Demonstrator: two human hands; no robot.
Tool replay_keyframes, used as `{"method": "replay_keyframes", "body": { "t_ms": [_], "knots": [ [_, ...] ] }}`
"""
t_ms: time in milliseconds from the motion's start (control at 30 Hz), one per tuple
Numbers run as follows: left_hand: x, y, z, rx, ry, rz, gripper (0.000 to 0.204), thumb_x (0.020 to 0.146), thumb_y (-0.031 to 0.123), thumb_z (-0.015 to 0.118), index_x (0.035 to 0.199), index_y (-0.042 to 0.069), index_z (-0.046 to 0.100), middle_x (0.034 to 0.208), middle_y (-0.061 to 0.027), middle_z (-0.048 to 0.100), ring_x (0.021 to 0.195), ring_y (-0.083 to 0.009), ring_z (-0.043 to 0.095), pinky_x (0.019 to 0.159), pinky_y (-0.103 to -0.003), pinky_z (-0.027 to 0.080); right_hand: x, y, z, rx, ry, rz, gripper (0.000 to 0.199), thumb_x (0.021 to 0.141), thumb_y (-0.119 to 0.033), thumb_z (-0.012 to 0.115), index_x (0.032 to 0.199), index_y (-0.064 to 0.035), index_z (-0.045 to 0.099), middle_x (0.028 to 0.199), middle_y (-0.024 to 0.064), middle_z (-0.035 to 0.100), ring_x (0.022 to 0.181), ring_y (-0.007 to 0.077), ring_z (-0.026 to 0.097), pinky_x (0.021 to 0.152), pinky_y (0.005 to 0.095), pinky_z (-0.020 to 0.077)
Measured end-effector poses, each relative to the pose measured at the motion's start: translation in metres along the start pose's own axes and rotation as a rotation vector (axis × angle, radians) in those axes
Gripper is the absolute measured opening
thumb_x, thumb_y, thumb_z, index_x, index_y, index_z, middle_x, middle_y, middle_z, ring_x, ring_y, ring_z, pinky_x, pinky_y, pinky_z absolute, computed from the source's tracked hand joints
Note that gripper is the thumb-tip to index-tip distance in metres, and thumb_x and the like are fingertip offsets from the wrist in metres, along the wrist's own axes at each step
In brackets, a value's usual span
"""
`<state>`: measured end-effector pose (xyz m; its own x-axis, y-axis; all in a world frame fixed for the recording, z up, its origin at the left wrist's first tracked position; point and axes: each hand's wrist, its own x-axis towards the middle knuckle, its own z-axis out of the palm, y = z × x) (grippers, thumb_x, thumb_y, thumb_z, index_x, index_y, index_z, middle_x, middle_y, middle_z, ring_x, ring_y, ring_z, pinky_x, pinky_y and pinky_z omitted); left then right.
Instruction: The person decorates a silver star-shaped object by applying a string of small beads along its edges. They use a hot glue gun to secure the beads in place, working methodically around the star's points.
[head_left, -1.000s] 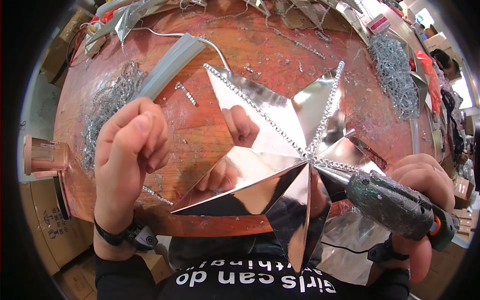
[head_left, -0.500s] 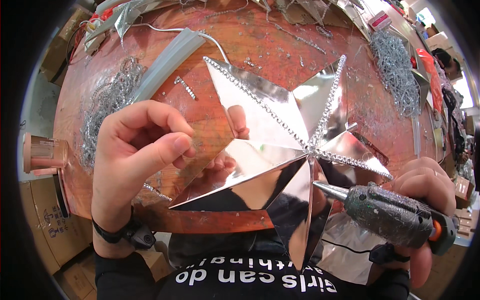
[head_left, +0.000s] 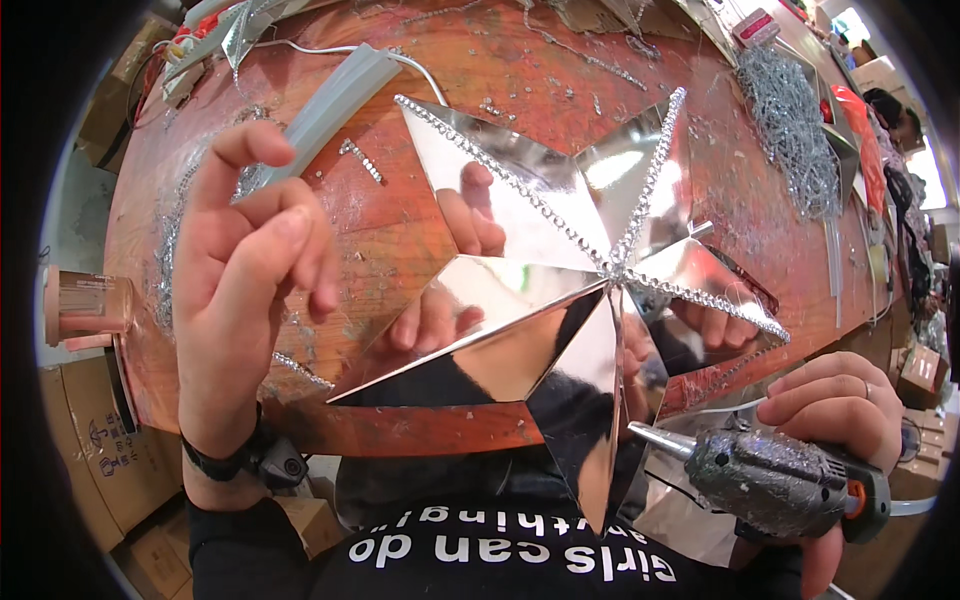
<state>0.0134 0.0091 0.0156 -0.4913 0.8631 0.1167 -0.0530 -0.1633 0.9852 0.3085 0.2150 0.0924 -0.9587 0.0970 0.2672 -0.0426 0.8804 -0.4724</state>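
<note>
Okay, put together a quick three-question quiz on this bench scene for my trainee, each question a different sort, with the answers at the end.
1. Name it: what does the person's right hand hold?
2. Count: on how many of the five points of the star does a line of silver beads run along the ridge?
3. True or false: the person's left hand is gripping the star.

Key:
1. A glue gun.
2. Three: upper left, upper right and right.
3. False: it is raised, apart from the star, on the star's left.
</note>
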Motion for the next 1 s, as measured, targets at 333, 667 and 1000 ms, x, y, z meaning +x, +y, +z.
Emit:
{"method": "replay_keyframes", "body": {
  "t_ms": [333, 667, 1000],
  "knots": [
    [0.003, -0.001, 0.009, 0.167, 0.164, 0.096, 0.037, 0.088, 0.003, 0.056, 0.121, 0.003, 0.038, 0.078, -0.0043, 0.059, 0.074, -0.0116, 0.059, 0.067, -0.024, 0.046, -0.003, -0.006, 0.015, -0.059, 0.155, 0.047, 0.072, 0.066, -0.079, 0.055, 0.067, -0.0072, 0.056, 0.061, 0.0045, 0.06, 0.056, 0.0182, 0.055, 0.05, 0.027, 0.0435],
    [-0.001, -0.001, 0.005, 0.195, 0.107, 0.021, 0.041, 0.092, 0.007, 0.055, 0.128, 0.001, 0.036, 0.089, -0.0062, 0.059, 0.08, -0.01, 0.056, 0.072, -0.023, 0.045, -0.013, 0.001, -0.003, 0.055, -0.115, -0.067, 0.081, 0.057, -0.087, 0.055, 0.071, -0.0065, 0.059, 0.068, 0.005, 0.064, 0.061, 0.0186, 0.058, 0.053, 0.0279, 0.0453],
    [-0.001, 0.003, -0.006, 0.057, 0.006, 0.106, 0.037, 0.094, 0.008, 0.049, 0.128, 0.001, 0.035, 0.082, -0.005, 0.055, 0.07, -0.0084, 0.05, 0.065, -0.02, 0.04, -0.032, 0.002, 0.002, 0.104, -0.114, -0.133, 0.085, 0.053, -0.089, 0.053, 0.074, -0.007, 0.059, 0.073, 0.0052, 0.066, 0.063, 0.019, 0.06, 0.055, 0.0293, 0.0461]
  ]
}}
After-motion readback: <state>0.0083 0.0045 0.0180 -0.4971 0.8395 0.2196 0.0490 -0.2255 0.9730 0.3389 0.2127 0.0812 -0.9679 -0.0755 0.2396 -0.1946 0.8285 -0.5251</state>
